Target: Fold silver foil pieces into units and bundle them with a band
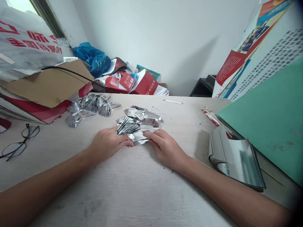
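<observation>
A small piece of silver foil paper (138,138) lies on the pale wooden table (132,189) between my hands. My left hand (107,145) presses on its left edge, fingers curled and pinching it. My right hand (165,146) holds its right edge with fingertips pressed together. Just behind my left fingers sits a pleated, fan-like folded foil piece (127,127). Beyond it lies a loose heap of crumpled foil pieces (143,116).
Several finished folded foil shapes (88,108) cluster at the back left near a cardboard sheet (49,83). A stack of silver foil sheets (234,159) lies at the right by a green board (270,116). Glasses (20,142) rest at the left. Red boxes (132,83) and blue bags (93,58) stand behind.
</observation>
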The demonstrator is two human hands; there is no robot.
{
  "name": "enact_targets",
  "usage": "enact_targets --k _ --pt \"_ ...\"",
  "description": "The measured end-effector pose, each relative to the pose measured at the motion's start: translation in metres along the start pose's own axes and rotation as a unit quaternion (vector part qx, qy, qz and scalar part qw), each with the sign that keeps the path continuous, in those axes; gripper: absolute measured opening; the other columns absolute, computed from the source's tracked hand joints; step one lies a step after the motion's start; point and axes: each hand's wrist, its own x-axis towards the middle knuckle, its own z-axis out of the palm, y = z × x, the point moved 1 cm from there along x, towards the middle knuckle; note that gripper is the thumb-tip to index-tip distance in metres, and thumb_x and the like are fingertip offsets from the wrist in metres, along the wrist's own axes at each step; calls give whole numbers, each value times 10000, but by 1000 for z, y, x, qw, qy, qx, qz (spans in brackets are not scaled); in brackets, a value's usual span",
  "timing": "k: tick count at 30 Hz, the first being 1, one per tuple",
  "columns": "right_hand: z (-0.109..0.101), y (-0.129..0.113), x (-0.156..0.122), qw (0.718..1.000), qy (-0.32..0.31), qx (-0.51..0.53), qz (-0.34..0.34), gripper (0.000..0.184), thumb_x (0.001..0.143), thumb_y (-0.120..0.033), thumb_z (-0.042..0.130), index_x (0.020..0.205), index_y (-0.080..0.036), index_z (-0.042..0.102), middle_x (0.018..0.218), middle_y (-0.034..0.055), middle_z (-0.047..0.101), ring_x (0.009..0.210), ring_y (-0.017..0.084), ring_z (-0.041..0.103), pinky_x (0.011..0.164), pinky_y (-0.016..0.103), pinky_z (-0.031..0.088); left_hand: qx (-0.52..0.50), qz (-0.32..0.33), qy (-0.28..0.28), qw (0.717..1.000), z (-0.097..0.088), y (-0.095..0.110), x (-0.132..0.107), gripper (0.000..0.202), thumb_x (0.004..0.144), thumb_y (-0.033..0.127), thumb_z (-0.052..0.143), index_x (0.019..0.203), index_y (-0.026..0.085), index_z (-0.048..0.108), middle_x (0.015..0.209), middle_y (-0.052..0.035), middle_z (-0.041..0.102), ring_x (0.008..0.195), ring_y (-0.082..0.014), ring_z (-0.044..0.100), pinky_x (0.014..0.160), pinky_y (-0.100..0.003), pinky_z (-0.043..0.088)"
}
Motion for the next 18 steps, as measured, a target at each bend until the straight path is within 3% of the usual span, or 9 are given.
enact_targets --k 5,11,14,18 --pt "-3 -2 2 999 24 28 8 355 935 -107 522 1258 -189 643 1009 83 691 991 169 591 942 396 563 -35 70 25 997 3 -6 1 320 989 457 586 832 291 811 795 -26 715 681 -171 611 628 -283 365" --pt "-4 -2 1 998 -4 55 15 372 944 -98 492 1269 -202 640 1103 90 670 952 127 659 831 281 604 -81 145 -7 986 0 -14 3 282 971 438 626 842 257 800 873 -7 760 752 -170 662 662 -284 412" --pt "-1 0 -1 1000 -16 18 9 401 940 -85 493 1302 -207 616 1143 83 701 979 143 686 852 302 613 -98 147 -21 984 0 -18 3 226 962 418 646 891 283 812 924 3 780 780 -171 683 675 -283 425" --pt "2 6 -5 999 -19 -35 -18 426 940 -90 505 1341 -212 580 1148 81 731 1015 168 700 882 330 612 -134 104 -35 985 3 -21 3 166 940 410 679 925 328 822 973 20 796 851 -181 711 728 -278 451"
